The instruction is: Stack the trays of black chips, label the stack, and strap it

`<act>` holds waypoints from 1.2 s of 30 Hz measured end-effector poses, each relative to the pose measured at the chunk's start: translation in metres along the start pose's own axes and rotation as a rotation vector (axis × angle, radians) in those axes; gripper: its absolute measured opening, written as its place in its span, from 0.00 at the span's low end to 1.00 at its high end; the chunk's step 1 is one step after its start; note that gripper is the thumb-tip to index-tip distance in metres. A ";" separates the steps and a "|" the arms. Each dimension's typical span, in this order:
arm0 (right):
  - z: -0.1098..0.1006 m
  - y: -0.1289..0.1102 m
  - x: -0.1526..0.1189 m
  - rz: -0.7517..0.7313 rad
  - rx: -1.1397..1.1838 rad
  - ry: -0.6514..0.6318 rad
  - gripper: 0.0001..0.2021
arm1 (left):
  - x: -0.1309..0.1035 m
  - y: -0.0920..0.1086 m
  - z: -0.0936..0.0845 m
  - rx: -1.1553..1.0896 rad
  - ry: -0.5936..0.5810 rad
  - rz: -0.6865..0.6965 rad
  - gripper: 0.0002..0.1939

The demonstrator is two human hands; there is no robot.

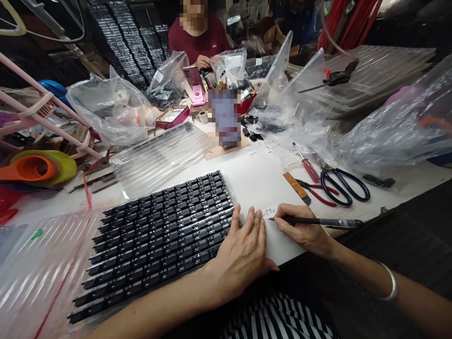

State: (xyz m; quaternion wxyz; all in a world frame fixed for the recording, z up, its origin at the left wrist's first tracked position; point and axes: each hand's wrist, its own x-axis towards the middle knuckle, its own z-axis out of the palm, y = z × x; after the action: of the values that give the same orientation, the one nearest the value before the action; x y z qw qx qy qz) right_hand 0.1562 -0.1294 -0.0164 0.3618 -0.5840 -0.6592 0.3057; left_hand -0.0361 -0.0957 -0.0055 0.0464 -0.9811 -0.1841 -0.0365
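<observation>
My right hand (302,231) pinches a black pen (325,222), its tip on a small paper label (269,213) that bears handwritten marks. Flat on the white table, my left hand (243,247) has its fingers stretched out, the fingertips beside the label's left edge. Left of that hand lies a clear tray (231,188) filled with rows of black parts (158,230). A flat blade with an orange-brown handle (295,185) rests just beyond my right hand.
Red-handled pliers (319,190), blue-handled scissors (344,186) and a red screwdriver (310,168) lie at right. Clear ribbed trays (162,155) and plastic bags (113,108) stand further back. A person in a dark red shirt (221,37) sits across the table (247,169).
</observation>
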 end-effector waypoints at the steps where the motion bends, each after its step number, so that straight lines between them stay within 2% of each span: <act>1: 0.000 0.000 0.000 0.006 -0.003 0.011 0.09 | 0.000 0.000 0.000 0.000 0.000 0.001 0.41; 8: 0.001 0.001 0.000 -0.027 -0.076 0.039 0.10 | 0.000 -0.001 0.001 0.003 0.007 0.004 0.41; 15: 0.001 0.001 0.000 -0.024 -0.072 0.014 0.10 | 0.000 -0.001 0.000 0.005 0.003 0.011 0.41; 36: 0.001 0.000 0.001 -0.004 -0.096 0.045 0.10 | 0.000 0.000 -0.001 0.004 -0.017 0.012 0.41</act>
State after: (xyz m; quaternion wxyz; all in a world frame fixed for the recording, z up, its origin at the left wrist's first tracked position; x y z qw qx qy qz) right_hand 0.1559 -0.1287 -0.0169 0.3488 -0.6062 -0.6659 0.2597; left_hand -0.0366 -0.0956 -0.0047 0.0471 -0.9824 -0.1785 -0.0274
